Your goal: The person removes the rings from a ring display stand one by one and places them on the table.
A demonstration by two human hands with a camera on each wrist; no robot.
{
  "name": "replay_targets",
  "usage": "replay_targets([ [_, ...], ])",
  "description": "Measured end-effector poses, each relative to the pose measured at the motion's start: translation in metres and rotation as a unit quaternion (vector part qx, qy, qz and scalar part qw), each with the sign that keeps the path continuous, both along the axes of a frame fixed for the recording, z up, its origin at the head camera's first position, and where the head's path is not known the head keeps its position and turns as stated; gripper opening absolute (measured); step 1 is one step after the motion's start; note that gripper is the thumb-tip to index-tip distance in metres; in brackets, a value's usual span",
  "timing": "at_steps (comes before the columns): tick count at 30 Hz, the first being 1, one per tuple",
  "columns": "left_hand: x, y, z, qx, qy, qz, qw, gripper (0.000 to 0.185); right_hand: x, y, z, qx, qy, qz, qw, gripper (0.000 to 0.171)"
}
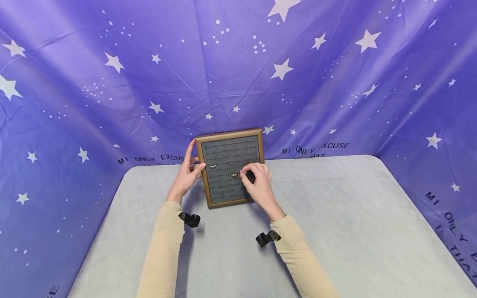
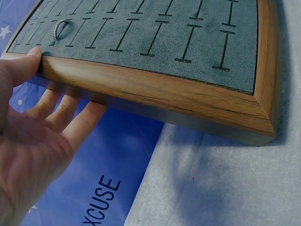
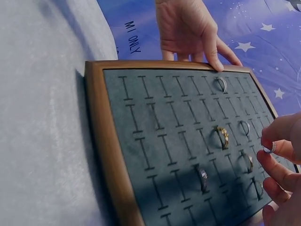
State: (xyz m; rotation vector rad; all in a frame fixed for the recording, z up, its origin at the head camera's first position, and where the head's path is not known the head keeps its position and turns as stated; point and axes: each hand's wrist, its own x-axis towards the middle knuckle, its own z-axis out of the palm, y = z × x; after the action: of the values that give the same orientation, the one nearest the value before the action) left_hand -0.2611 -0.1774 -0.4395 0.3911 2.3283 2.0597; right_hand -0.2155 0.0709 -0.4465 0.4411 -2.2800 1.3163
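Observation:
A ring display tray (image 1: 231, 135) with a brown wood-look frame and a slotted dark grey-green pad stands tilted up on the table. My left hand (image 1: 186, 174) grips its left side, thumb on the front rim and fingers behind. Between thumb and fingertips, my right hand (image 1: 260, 186) pinches a silver ring (image 3: 270, 148) just off the pad. Several rings sit in slots: a silver ring (image 3: 222, 84) close to the left thumb, a gold ring (image 3: 223, 137) mid-pad, and a ring with a pale stone (image 3: 203, 180) lower down. In the head view, my right hand hides part of the pad.
Pale grey cloth covers the table (image 1: 354, 231). Behind the tray hangs a purple curtain (image 1: 231, 62) with white stars and lettering, which also runs along both sides. Small black cameras (image 1: 190, 219) are strapped at both cuffs.

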Motion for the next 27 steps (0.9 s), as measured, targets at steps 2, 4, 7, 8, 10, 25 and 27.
replay_targets([
  [2,0.002,0.000,0.003,0.006,-0.002,-0.003,1.0000,0.081,0.001,0.002,-0.003,0.001,-0.004,-0.001,1.000,0.003],
  [4,0.006,0.001,0.009,0.011,-0.004,-0.006,0.9999,0.081,0.002,0.004,-0.006,0.002,-0.009,-0.006,1.000,0.004],
  [7,0.013,0.005,0.018,0.011,-0.005,-0.008,0.9999,0.080,0.004,0.008,-0.011,-0.004,-0.013,-0.015,1.000,0.004],
  [8,0.013,0.005,0.017,0.010,-0.004,-0.007,0.9999,0.080,0.005,0.010,-0.012,-0.005,-0.015,-0.017,1.000,0.004],
  [10,0.009,0.004,0.011,0.007,0.001,-0.003,1.0000,0.080,0.006,0.014,-0.015,-0.011,-0.018,-0.018,1.000,0.003],
  [25,-0.002,0.001,-0.006,0.015,0.015,-0.003,0.9998,0.080,0.013,0.042,-0.027,-0.023,-0.068,-0.030,0.997,0.005],
  [27,-0.002,0.001,-0.006,0.016,0.013,-0.004,0.9998,0.081,0.014,0.045,-0.029,-0.023,-0.077,-0.032,0.996,0.005],
])
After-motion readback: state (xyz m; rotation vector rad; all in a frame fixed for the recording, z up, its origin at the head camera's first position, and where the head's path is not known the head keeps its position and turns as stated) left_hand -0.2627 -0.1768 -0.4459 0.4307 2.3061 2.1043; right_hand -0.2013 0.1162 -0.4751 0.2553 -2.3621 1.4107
